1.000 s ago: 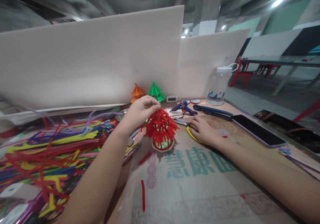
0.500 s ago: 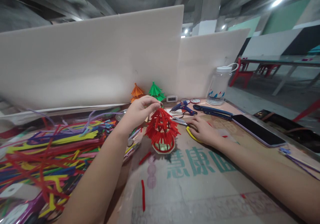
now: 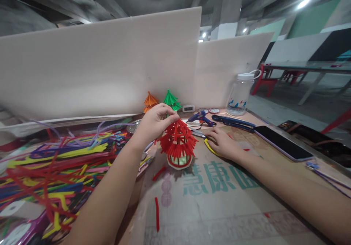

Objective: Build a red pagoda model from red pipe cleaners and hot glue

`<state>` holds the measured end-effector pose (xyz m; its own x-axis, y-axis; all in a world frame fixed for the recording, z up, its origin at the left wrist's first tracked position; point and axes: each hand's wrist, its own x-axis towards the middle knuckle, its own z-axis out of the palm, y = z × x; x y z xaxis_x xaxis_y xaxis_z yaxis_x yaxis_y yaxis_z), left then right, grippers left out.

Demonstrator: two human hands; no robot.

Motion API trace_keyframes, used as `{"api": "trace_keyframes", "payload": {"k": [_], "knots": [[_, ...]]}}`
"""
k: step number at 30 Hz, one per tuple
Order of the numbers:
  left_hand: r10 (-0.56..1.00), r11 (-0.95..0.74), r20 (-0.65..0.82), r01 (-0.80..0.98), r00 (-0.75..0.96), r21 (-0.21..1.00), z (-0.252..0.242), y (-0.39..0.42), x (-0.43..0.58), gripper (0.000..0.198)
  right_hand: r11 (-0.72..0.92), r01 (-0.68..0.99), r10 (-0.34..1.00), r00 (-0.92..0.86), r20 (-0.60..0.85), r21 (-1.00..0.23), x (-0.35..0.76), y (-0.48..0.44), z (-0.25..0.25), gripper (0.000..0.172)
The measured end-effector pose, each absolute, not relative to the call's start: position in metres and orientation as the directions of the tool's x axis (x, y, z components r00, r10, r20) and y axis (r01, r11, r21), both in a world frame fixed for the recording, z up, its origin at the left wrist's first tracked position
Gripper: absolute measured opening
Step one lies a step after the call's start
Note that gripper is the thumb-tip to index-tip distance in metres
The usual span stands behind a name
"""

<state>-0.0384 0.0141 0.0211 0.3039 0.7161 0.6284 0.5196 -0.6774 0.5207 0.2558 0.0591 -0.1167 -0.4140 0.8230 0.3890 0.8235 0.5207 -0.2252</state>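
Observation:
My left hand point(image 3: 159, 122) pinches the tip of a small red pavilion point(image 3: 178, 142) made of pipe cleaners. It has two fringed red roof tiers, thin posts and a pale base that meets the table. My right hand point(image 3: 223, 142) lies to its right, with fingers curled over the yellow handle of a pair of scissors point(image 3: 210, 147). The blades point left toward the pavilion, flat on the table. Behind my left hand stand an orange pavilion point(image 3: 150, 100) and a green one point(image 3: 170, 99), both partly hidden.
Many coloured pipe cleaners point(image 3: 55, 164) are heaped on the left. Short red pieces point(image 3: 157, 214) lie in front. A blue glue gun point(image 3: 201, 117), a blue-handled tool point(image 3: 233, 122), a phone point(image 3: 282, 142) and a water bottle point(image 3: 240, 93) are at the back and right. White boards point(image 3: 109, 66) stand behind.
The red pavilion has turned and tilted slightly under my left hand, with its top a little to the right. My right hand and the scissors have stayed in place.

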Motion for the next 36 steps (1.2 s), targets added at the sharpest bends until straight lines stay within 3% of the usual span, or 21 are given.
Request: {"api": "trace_keyframes", "payload": {"k": [12,26,36], "knots": [[0.717,-0.695,0.571,0.47,0.399,0.544,0.022,0.015,-0.039,0.017,0.523,0.819,0.822,-0.414,0.391,-0.233,0.256,0.058,-0.117,0.03],[0.741,-0.65,0.585,0.571,0.33,0.502,0.02,0.013,-0.034,0.017,0.519,0.828,0.823,-0.417,0.385,-0.213,0.255,0.06,-0.117,0.03],[0.784,-0.586,0.591,0.541,0.19,0.603,0.025,0.004,-0.034,0.018,0.518,0.82,0.825,-0.403,0.396,-0.244,0.255,0.057,-0.116,0.028]]}}
